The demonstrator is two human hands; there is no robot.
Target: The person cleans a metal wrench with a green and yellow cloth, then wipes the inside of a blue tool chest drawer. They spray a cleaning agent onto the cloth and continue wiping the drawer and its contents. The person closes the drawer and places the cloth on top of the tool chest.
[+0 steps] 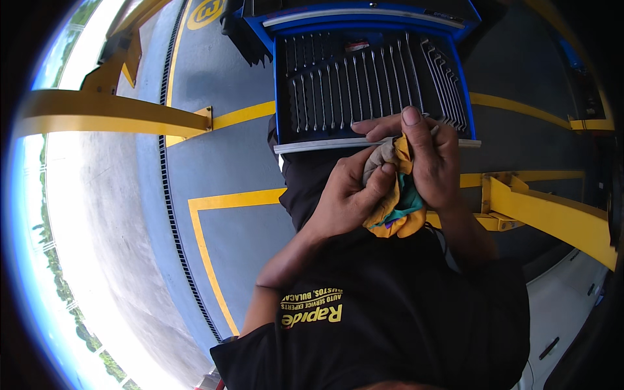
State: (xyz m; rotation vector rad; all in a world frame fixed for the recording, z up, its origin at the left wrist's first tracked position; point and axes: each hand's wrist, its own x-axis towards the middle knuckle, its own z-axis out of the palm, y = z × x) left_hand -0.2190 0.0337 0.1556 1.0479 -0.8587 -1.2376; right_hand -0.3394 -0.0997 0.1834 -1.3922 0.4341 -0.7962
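Observation:
A crumpled rag in yellow, teal and grey is bunched up in front of my body. My left hand is closed around its grey upper part, thumb pressed on the folds. From the other side my right hand grips the rag, its thumb pointing up and its fingers reaching leftward. Whether anything lies inside the folds is hidden. Just beyond both hands, a pulled-out drawer of a blue tool cabinet holds rows of combination wrenches in a black tray. Offset ring wrenches lie at its right side.
The blue tool cabinet stands directly ahead, its drawer front edge close to my hands. Yellow steel lift arms extend in at left and right. Yellow lines mark the grey floor. A white car panel is at lower right.

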